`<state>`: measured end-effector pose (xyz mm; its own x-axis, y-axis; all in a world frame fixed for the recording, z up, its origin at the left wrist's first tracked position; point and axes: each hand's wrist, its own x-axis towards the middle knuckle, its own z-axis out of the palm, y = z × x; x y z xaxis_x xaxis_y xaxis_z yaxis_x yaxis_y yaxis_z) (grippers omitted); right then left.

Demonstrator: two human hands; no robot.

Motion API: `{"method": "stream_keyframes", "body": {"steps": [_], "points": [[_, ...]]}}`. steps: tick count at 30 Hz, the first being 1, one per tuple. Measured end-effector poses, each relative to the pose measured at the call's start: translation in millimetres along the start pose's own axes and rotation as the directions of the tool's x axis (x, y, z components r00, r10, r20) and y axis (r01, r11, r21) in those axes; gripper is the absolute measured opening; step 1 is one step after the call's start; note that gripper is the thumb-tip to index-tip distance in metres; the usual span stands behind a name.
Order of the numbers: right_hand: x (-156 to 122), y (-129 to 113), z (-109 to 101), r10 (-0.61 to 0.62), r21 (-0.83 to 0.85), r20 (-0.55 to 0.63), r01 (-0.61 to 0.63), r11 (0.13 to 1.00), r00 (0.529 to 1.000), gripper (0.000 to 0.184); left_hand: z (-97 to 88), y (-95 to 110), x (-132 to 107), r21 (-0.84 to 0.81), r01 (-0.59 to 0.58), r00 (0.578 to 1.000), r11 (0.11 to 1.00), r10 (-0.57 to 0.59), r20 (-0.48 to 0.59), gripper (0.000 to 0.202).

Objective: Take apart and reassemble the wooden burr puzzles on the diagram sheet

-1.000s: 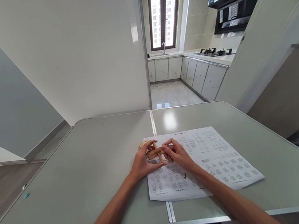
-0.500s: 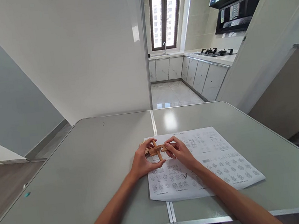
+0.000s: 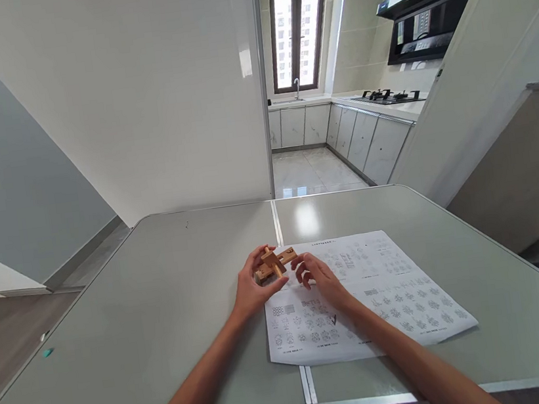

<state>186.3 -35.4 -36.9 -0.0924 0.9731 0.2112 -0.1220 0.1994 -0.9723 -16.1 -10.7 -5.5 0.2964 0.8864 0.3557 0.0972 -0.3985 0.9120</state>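
Grey-green, metal-edged table (image 3: 119, 341) nearest; white printed paper sheet (image 3: 396, 298) on it. Right hand (image 3: 323, 281) over sheet, fingers loosely curled; whether holding anything, cannot tell. Left hand (image 3: 251, 292) pinches brown, cross-shaped wooden assembly (image 3: 273, 263) near sheet's far-left corner. Farther: dark-framed window (image 3: 297, 26).

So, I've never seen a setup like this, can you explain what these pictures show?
There's no machine: these are a person's bare hands. Every picture comes from one camera worn on their head, looking forward and down. On the greenish-gray table lies a large white sheet printed with small diagrams. The left hand holds a wooden piece assembly between thumb and fingers. The right hand is beside it, fingers loosely bent; whether they touch it is hard to tell.
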Motion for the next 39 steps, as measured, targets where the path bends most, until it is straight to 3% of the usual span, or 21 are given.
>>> {"method": "stream_keyframes", "body": {"steps": [4,8,15,18,24,29,32,35,39], "points": [[-3.7,-1.0,6.1,-0.038,-0.182,0.114,0.058,0.982,0.993,0.036,0.3,-3.7,0.7,-0.099,0.041,0.998,0.994,-0.038,0.04,0.07],[-4.7,1.0,7.3,-0.045,-0.177,0.156,0.073,0.982,0.987,0.035,3.6,-3.2,-0.2,-0.092,0.049,0.995,0.995,-0.041,0.091,0.071],[-6.6,-5.0,6.8,-0.068,-0.192,0.221,0.112,0.975,0.973,0.027,1.7,-3.9,1.5,-0.058,0.084,0.996,0.995,-0.084,-0.009,0.068],[-7.0,-7.9,6.5,-0.02,-0.131,0.221,0.05,0.99,0.975,0.031,0.0,-5.9,2.0,-0.049,0.108,0.994,0.993,-0.109,-0.017,0.069],[-2.6,-11.5,-3.1,0.086,0.127,0.121,-0.101,0.987,0.989,0.04,-0.8,-7.3,2.2,-0.019,0.094,0.986,0.995,-0.091,0.14,0.063],[0.5,-11.0,-10.6,0.17,0.276,0.1,-0.191,0.942,0.98,0.041,2.5,-9.5,1.7,0.125,0.102,0.985,0.987,-0.118,0.128,0.051],[3.0,-9.2,-15.1,0.185,0.313,0.054,-0.192,0.93,0.981,0.042,3.0,-13.0,2.4,0.138,0.099,0.993,0.985,-0.107,0.051,0.049],[5.7,-8.1,-19.1,0.172,0.293,-0.014,-0.161,0.942,0.985,0.043,-0.3,-16.7,5.9,0.092,0.137,0.985,0.986,-0.126,-0.117,0.051],[4.9,-5.6,-15.7,0.078,0.039,-0.047,-0.076,0.996,0.996,0.043,-6.7,-20.6,11.9,-0.002,0.14,0.95,0.99,-0.135,-0.281,0.052]]}}
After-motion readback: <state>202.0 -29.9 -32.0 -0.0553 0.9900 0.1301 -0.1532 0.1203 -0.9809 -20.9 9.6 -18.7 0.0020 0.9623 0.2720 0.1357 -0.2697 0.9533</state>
